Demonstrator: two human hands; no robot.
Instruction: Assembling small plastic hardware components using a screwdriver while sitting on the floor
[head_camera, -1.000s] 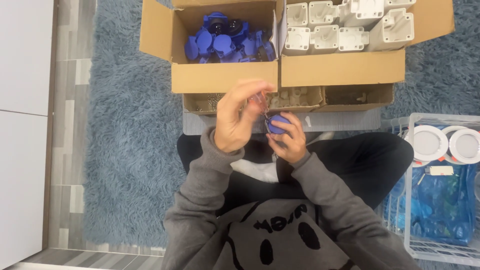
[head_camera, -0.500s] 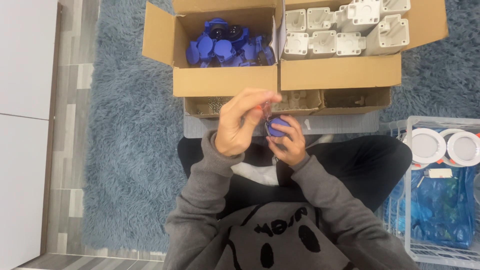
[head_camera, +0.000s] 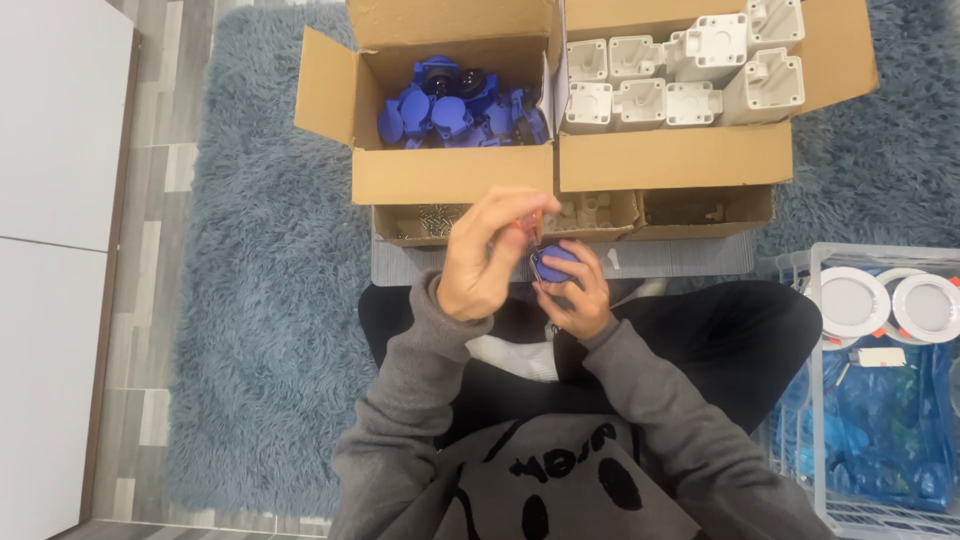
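Observation:
My right hand (head_camera: 578, 296) grips a small round blue plastic part (head_camera: 553, 262) in front of my chest. My left hand (head_camera: 487, 256) is closed just above it, pinching a thin tool with a reddish handle (head_camera: 524, 227) whose tip points down at the blue part. The two hands touch over my lap. Beyond them an open cardboard box (head_camera: 450, 174) holds several more blue parts (head_camera: 452, 104). A second open box (head_camera: 676, 155) to its right holds several white plastic housings (head_camera: 680, 68).
Low cardboard trays (head_camera: 600, 218) with small hardware sit between the boxes and my knees. At the right, a white wire basket (head_camera: 815, 400) contains round white discs (head_camera: 850, 301) and blue plastic bags (head_camera: 880, 425). A shaggy grey-blue rug (head_camera: 270, 300) covers the floor; a white panel (head_camera: 55, 200) stands at the left.
My hands stay together on the blue part, with the left fingers shifting slightly on the tool. The view has drifted a little.

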